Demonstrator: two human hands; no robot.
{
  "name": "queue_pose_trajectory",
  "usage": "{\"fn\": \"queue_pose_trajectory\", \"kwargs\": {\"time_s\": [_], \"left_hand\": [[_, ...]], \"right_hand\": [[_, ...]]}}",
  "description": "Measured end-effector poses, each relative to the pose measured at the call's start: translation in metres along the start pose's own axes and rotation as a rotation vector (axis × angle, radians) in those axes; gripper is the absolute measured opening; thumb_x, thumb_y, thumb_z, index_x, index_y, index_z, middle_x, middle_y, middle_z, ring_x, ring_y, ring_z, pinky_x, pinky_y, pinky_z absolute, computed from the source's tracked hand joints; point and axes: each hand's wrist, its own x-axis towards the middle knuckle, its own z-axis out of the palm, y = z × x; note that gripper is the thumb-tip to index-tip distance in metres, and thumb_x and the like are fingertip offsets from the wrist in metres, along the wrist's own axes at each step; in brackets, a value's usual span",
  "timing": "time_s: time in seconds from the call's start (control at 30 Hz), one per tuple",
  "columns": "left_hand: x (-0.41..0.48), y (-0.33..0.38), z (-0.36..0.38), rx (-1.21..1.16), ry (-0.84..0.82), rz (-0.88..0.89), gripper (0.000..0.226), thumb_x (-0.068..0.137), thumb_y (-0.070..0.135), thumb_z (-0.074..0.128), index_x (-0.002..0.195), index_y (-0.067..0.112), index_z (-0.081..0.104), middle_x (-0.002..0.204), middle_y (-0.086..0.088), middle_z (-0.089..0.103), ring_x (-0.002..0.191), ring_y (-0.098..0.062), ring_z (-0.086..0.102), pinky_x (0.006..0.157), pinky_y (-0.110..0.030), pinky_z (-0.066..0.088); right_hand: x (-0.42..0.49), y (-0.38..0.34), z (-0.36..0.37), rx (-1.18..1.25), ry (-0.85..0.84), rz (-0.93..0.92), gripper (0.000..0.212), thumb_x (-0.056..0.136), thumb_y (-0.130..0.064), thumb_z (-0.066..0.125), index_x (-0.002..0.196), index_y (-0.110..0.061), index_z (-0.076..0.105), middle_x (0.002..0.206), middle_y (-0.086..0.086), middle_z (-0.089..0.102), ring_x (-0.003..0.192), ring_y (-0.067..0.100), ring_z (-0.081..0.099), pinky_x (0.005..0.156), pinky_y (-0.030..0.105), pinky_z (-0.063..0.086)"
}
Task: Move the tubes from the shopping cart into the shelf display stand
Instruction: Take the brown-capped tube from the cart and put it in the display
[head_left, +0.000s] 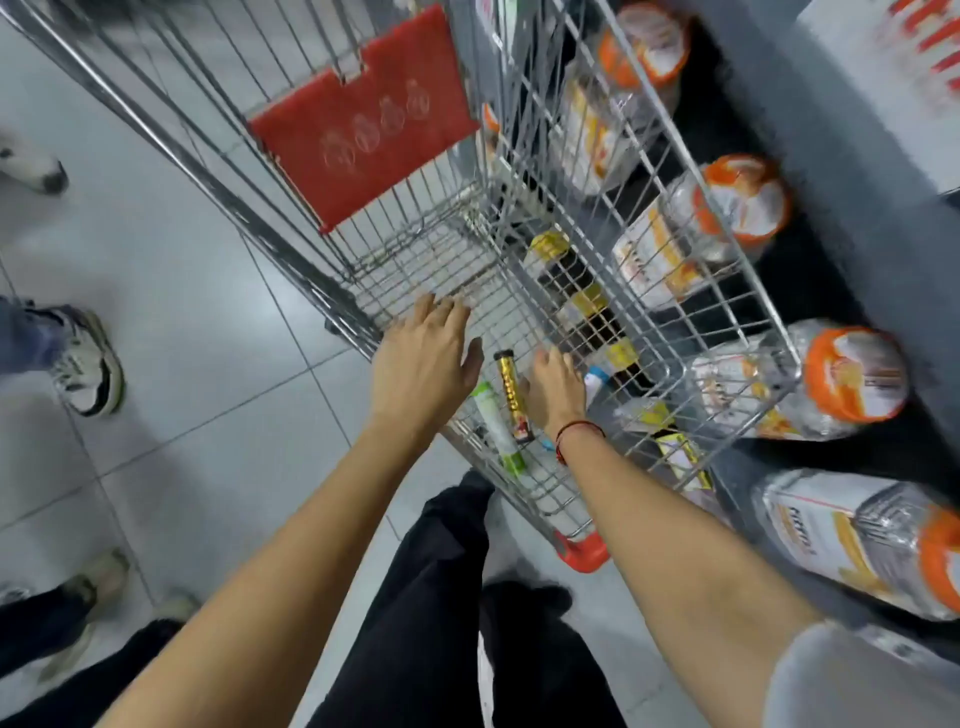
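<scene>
Grey tiled shop floor (171, 322), view blurred by motion. Wire shopping cart (467, 270) fills the centre, red plastic flap (363, 124) at its far end, red corner bumper (584, 553) at the near end. Right of the cart, a dark shelf (841, 291) with big clear bottles with orange caps (852, 374) lying on their sides, caps toward the aisle. Through the cart's right wall, smaller yellow-and-dark packs (582, 291) show, possibly on a lower shelf level; too blurred to tell.

Both arms reach down into the near end of the cart. Left hand (421, 364) sits palm down over the cart floor, fingers spread and loose, holding nothing. Right hand (556, 387) is also low in the cart, fingers curled downward just right of the tubes; cannot tell whether it grips anything, the fingertips are hidden. Red string bracelet (571, 436) on the right wrist.

Two tubes lie on the cart floor between the hands: gold tube (511, 395) with a dark cap, pointing far-near, touching or just beside the right hand; white-and-green tube (496, 426) just left of it, partly under the left wrist. A bit of blue (546, 444) peeks out near the right wrist, unclear what.

Black trousers (441, 597) of the wearer below. Other people's shoes (88, 364) stand at the left edge.
</scene>
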Motion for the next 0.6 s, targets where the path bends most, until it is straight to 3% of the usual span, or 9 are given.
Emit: {"fn": "queue_pose_trajectory", "kwargs": {"time_s": [0.17,0.27,0.33,0.43,0.6], "left_hand": [[0.006,-0.003,0.009,0.042,0.003,-0.032,0.035,0.093,0.034,0.044,0.112,0.007,0.056,0.116,-0.010,0.064,0.118,-0.027,0.050,0.079,-0.042,0.051],[0.004,-0.004,0.012,0.021,0.057,0.000,0.030,0.092,0.034,0.045,0.103,0.011,0.060,0.104,-0.005,0.069,0.109,-0.024,0.056,0.065,-0.037,0.050],[0.005,-0.004,0.014,0.032,0.060,0.000,0.027,0.092,0.033,0.045,0.099,0.012,0.061,0.092,-0.004,0.070,0.094,-0.026,0.061,0.055,-0.032,0.041],[0.004,-0.005,0.016,0.063,0.058,-0.011,0.025,0.092,0.033,0.044,0.093,0.014,0.061,0.078,-0.003,0.068,0.071,-0.026,0.062,0.048,-0.028,0.034],[0.004,-0.006,0.018,0.064,0.052,-0.018,0.026,0.093,0.033,0.041,0.089,0.015,0.059,0.073,0.001,0.068,0.062,-0.024,0.061,0.047,-0.028,0.036]], "right_hand": [[0.042,-0.012,0.014,0.226,-0.105,0.100,0.040,0.097,-0.025,0.045,0.126,0.002,0.044,0.130,0.023,0.047,0.114,0.036,0.052,0.091,0.043,0.046],[0.061,-0.017,0.021,0.266,-0.114,0.111,0.044,0.095,-0.026,0.052,0.126,0.003,0.045,0.126,0.024,0.053,0.114,0.036,0.055,0.089,0.041,0.048],[0.070,-0.019,0.026,0.255,-0.129,0.125,0.045,0.093,-0.027,0.056,0.125,0.003,0.045,0.122,0.024,0.058,0.112,0.036,0.058,0.087,0.041,0.050],[0.076,-0.021,0.032,0.235,-0.140,0.118,0.041,0.093,-0.027,0.057,0.120,0.002,0.049,0.119,0.022,0.062,0.108,0.033,0.061,0.079,0.034,0.049],[0.068,-0.015,0.028,0.321,-0.136,0.138,0.030,0.093,-0.023,0.056,0.109,0.002,0.056,0.111,0.021,0.064,0.100,0.033,0.063,0.075,0.033,0.048]]}}
